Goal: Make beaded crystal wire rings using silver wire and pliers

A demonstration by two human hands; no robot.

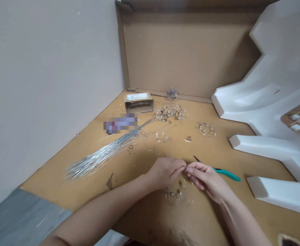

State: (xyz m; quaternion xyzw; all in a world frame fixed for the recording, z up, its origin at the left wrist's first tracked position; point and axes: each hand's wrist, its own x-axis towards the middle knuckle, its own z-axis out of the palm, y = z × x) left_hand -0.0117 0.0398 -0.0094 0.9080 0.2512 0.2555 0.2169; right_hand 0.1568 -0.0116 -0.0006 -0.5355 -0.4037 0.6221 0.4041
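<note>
My left hand (166, 172) and my right hand (203, 176) meet over the middle of the table, fingertips pinched close together. Whatever sits between them is too small to make out. Just below hang or lie clear beads with thin wire (175, 194); I cannot tell whether they are joined to what I pinch. Pliers with a green handle (228, 174) lie behind my right hand, their dark tip showing past the fingers. To the left of my hands rests a bundle of thin straight metal wires (101, 153).
A small open cardboard box (139, 102) stands at the back left. Beside it are a pile of wire pieces and rings (170, 111) and a darker clump (172, 93). More wire pieces (206, 128) lie right. White foam (257, 147) edges the right side; a cardboard panel (185, 54) stands behind.
</note>
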